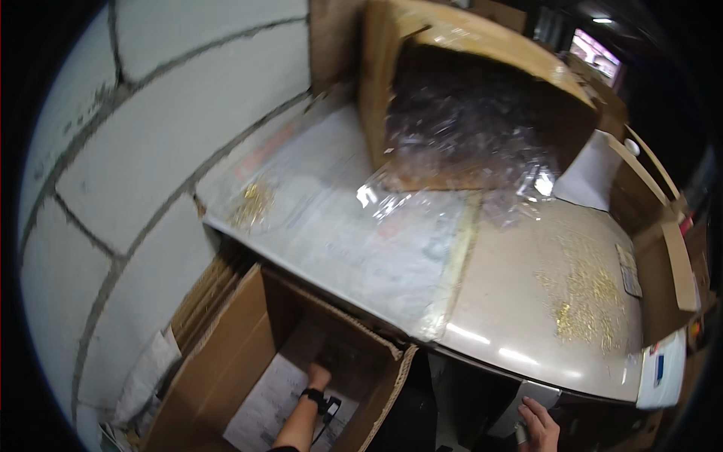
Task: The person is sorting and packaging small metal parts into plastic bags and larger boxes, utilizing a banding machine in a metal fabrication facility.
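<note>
My left hand reaches down into an open cardboard box below the table's edge. A black band and a small dark device with a cable sit on that wrist. Its fingers are lost in the shadow inside the box, so their grip cannot be told. White printed sheets lie at the bottom beside the forearm. At the front edge of the table, my right hand has its fingers loosely stretched and apart, next to a pale grey flat piece. A small pale spot shows near its thumb, too blurred to name.
Small gold-coloured pieces are scattered on the glossy beige tabletop, with another gold pile on the grey sheet. A tipped carton spills clear plastic bags. A block wall stands left; open cartons stand right.
</note>
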Tool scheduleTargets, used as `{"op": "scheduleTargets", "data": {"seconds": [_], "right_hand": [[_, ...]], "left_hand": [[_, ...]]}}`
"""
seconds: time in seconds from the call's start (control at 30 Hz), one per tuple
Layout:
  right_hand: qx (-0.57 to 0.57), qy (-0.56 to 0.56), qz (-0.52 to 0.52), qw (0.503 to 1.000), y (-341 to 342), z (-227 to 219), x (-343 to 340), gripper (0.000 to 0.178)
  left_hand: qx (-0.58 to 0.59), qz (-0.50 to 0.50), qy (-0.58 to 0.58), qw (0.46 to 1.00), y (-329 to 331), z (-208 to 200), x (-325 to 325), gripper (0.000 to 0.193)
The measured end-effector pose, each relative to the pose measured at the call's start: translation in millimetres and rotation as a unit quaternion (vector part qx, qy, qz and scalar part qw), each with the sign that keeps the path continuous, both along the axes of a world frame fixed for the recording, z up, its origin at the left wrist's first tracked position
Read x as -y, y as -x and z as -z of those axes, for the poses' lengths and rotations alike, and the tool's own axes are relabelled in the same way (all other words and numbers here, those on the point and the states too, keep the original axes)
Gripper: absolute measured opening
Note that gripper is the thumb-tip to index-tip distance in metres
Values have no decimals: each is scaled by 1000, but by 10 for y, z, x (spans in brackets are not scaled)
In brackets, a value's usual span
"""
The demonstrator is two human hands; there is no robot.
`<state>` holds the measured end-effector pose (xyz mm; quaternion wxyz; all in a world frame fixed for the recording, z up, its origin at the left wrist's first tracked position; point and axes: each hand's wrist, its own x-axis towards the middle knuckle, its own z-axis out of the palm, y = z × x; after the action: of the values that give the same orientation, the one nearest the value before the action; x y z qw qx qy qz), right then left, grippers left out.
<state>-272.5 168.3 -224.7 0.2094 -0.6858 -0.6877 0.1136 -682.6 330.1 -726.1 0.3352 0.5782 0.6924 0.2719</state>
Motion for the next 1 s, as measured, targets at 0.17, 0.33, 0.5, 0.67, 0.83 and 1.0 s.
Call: {"op": "scheduleTargets", "data": {"seconds": [0.17, 0.33, 0.5, 0.67, 0.83, 1.0], "right_hand": [[23, -54, 74, 996, -317, -179, 150, 58], [43, -114, 125, 985, -591, -209, 204, 54], [5, -91, 82, 992, -580, -83, 196, 27], [-14, -119, 90, 989, -825, -69, 247, 26], [-11, -95, 169, 981, -1389, -29, 542, 41], [-35, -98, 270, 957, -2026, -17, 327, 46]], "left_hand": [[-30, -43, 38, 998, -161, -1846, -174, 24], [265, -41, -156, 951, -401, -4066, -399, 11], [61, 1, -277, 959, -1036, -5004, -1518, 17], [-180, -45, -344, 920, -1685, -4918, -2472, 27], [-167, 20, -321, 932, -2001, -4777, -2445, 11], [79, -12, -211, 974, -2330, -4882, -2015, 5]]}}
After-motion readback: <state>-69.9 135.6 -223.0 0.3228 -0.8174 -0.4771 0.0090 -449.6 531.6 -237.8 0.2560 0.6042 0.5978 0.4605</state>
